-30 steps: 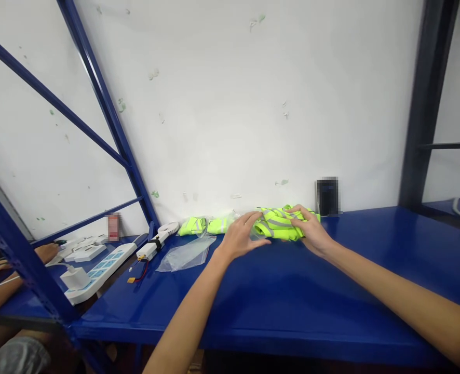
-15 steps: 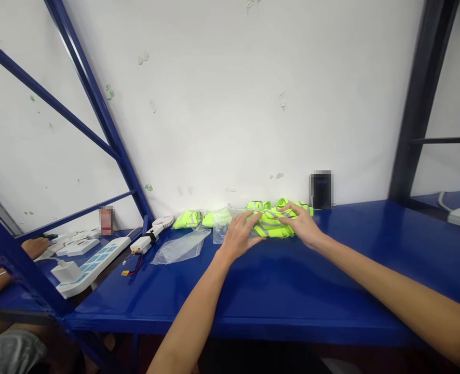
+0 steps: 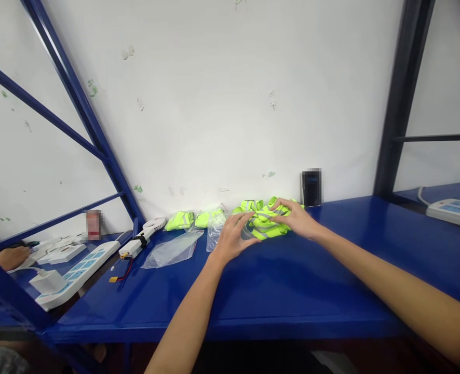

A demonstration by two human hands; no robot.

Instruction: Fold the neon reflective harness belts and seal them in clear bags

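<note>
A crumpled fluorescent yellow reflective vest point(image 3: 269, 226) with grey bands lies on the blue table near the wall. My right hand point(image 3: 294, 219) curls over its right side, thumb and fingers gripping the fabric. Just left of the vest is my left hand point(image 3: 232, 238), its thumb and fingers spread wide apart. Clear plastic shows between these fingers, beside a clear plastic bag point(image 3: 214, 232); whether the fingertips pinch its edge is not plain. Behind the bag lie two bagged yellow bundles, one a folded vest point(image 3: 180, 221) and the other a smaller bundle point(image 3: 206, 218).
A flat clear bag point(image 3: 172, 250) lies at left, near a white handheld fan point(image 3: 154, 224) and a white pack with wires point(image 3: 134, 245). A dark box point(image 3: 311, 188) stands against the wall. Beyond the blue post are a power strip point(image 3: 80, 272) and another person's hand point(image 3: 12, 258).
The view has turned slightly right, so everything sits further left. My hands stay at the vest and bag, with the fabric bunched a little differently under my right hand.
</note>
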